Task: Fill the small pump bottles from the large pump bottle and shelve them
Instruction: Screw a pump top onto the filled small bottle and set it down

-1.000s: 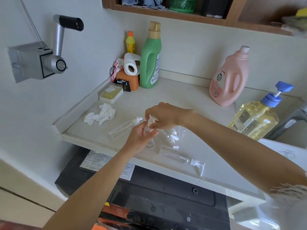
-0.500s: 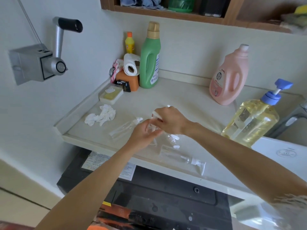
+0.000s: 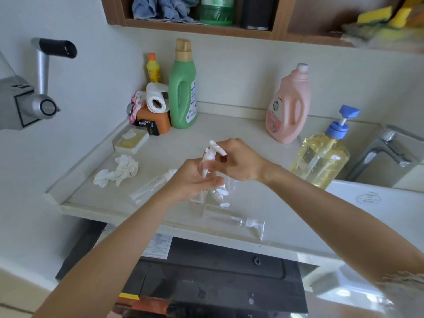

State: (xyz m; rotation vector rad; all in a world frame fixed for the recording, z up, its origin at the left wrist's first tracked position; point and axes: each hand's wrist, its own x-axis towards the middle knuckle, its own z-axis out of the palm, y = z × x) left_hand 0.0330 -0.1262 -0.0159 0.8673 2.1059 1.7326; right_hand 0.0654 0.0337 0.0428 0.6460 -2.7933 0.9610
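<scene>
My left hand [image 3: 195, 180] grips a small clear pump bottle [image 3: 201, 165] upright over the counter [image 3: 229, 131]. My right hand [image 3: 241, 161] pinches its white pump head [image 3: 214, 151], lifted above the bottle neck with the tube showing. Other small clear pump bottles lie on the counter: one [image 3: 234, 220] near the front edge, one [image 3: 151, 187] left of my hands, and more [image 3: 220, 193] partly hidden under my hands. The large pump bottle [image 3: 321, 159] with yellow liquid and a blue pump stands to the right.
A pink detergent bottle [image 3: 289, 106], green bottle [image 3: 183, 88], small yellow bottle [image 3: 153, 68], paper roll [image 3: 157, 101], soap box [image 3: 131, 141] and crumpled tissue [image 3: 119, 171] sit on the counter. A wooden shelf [image 3: 206, 26] hangs above. A faucet [image 3: 385, 150] is at right.
Both hands have risen from the counter with the small bottle. The pump head now stands out above the bottle neck in my right hand.
</scene>
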